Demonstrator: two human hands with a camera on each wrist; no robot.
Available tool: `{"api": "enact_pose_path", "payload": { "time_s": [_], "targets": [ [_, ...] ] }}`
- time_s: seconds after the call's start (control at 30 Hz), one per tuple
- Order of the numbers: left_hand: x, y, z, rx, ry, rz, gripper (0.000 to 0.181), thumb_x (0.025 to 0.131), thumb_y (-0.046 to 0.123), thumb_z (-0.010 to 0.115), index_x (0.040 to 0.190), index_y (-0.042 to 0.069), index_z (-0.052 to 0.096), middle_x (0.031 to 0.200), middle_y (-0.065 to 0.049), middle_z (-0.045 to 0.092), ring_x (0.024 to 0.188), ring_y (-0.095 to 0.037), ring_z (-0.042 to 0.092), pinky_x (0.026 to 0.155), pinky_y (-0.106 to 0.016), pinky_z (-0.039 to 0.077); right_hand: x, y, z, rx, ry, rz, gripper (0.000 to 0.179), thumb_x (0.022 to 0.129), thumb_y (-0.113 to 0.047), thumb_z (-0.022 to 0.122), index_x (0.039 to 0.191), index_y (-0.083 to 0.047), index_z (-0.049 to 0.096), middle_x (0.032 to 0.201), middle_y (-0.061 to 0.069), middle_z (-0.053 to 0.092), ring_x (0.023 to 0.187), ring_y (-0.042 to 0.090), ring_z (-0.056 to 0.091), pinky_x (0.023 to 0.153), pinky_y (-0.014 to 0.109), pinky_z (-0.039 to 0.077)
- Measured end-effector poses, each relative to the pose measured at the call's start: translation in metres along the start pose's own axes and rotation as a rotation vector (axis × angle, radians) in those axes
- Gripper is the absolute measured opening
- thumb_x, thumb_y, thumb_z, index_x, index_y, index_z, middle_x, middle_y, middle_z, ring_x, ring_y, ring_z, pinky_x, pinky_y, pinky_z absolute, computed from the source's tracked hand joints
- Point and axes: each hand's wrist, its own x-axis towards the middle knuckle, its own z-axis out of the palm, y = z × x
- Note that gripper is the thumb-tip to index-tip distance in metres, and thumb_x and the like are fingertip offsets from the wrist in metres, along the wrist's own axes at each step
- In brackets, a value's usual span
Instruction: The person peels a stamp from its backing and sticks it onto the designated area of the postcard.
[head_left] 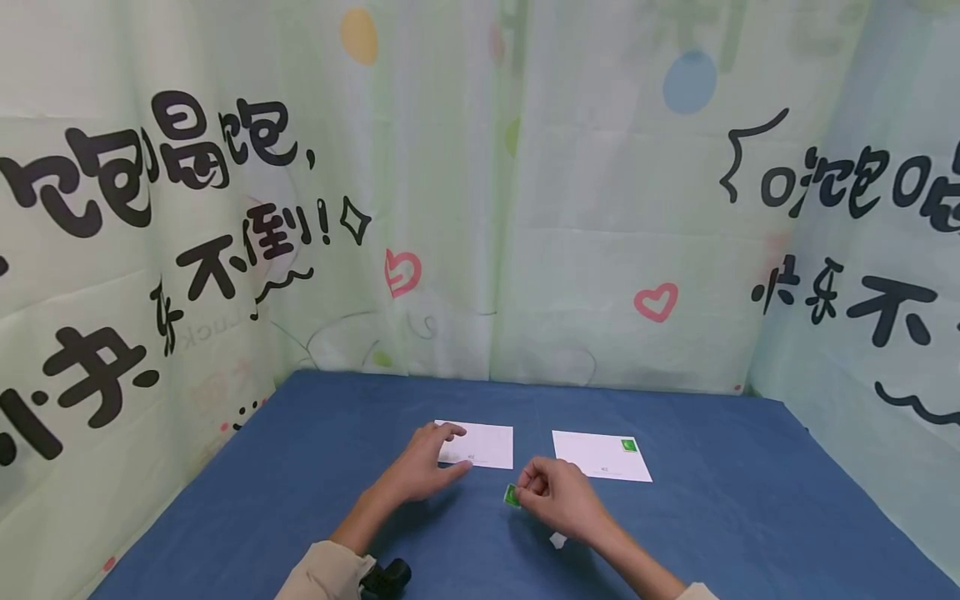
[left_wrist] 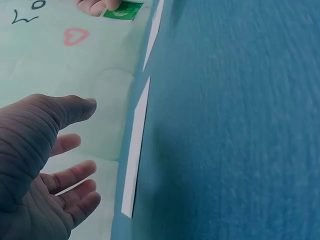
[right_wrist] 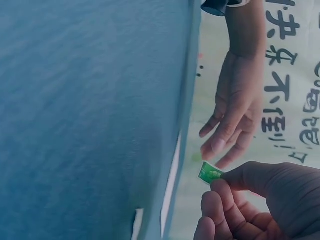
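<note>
My right hand [head_left: 561, 497] pinches a small green stamp [head_left: 512, 496] between thumb and fingertips, above the blue table. In the right wrist view the stamp [right_wrist: 210, 172] sticks out from the fingertips, toward the other hand. My left hand [head_left: 425, 461] holds nothing; its thumb and fingers are spread over the left white envelope [head_left: 487, 446], covering part of it in the head view. To the right lies a second white envelope [head_left: 592, 451], which bears a green stamp [head_left: 628, 446] at its upper right corner.
A small white scrap [head_left: 558, 541] lies on the blue cloth [head_left: 720, 533] below the right hand. Printed curtains [head_left: 450, 333] enclose the table at the back and both sides. A dark wrist device [head_left: 386, 577] sits on the left wrist.
</note>
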Motion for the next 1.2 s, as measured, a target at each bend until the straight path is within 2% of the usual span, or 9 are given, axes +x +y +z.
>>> {"api": "enact_pose_path", "payload": {
  "time_s": [0.37, 0.8, 1.2],
  "targets": [
    [-0.001, 0.017, -0.002, -0.021, 0.022, 0.04, 0.044, 0.098, 0.027, 0.07, 0.133, 0.002, 0.06, 0.125, -0.018, 0.06, 0.119, -0.038, 0.054, 0.097, -0.059, 0.045, 0.001, -0.01, -0.006, -0.012, 0.071, 0.028, 0.009, 0.088, -0.008, 0.074, 0.084, -0.011, 0.067, 0.066, -0.007, 0.058, 0.055, 0.007, 0.05, 0.052, 0.024, 0.043],
    [-0.003, 0.036, -0.002, -0.111, 0.038, 0.086, 0.034, 0.099, 0.026, 0.068, 0.122, 0.002, 0.064, 0.12, -0.019, 0.064, 0.117, -0.041, 0.057, 0.097, -0.059, 0.045, -0.001, -0.02, -0.009, -0.009, 0.175, 0.019, 0.011, 0.087, -0.005, 0.073, 0.084, -0.013, 0.066, 0.065, -0.009, 0.057, 0.054, 0.005, 0.051, 0.054, 0.024, 0.044],
    [0.001, 0.05, -0.001, -0.137, 0.044, 0.151, 0.019, 0.1, 0.021, 0.066, 0.11, 0.005, 0.07, 0.105, -0.006, 0.073, 0.103, -0.027, 0.067, 0.094, -0.05, 0.05, -0.001, -0.025, -0.013, -0.014, 0.272, -0.008, 0.016, 0.087, -0.003, 0.074, 0.084, -0.016, 0.066, 0.063, -0.011, 0.056, 0.053, 0.005, 0.051, 0.055, 0.025, 0.043]
  ]
}}
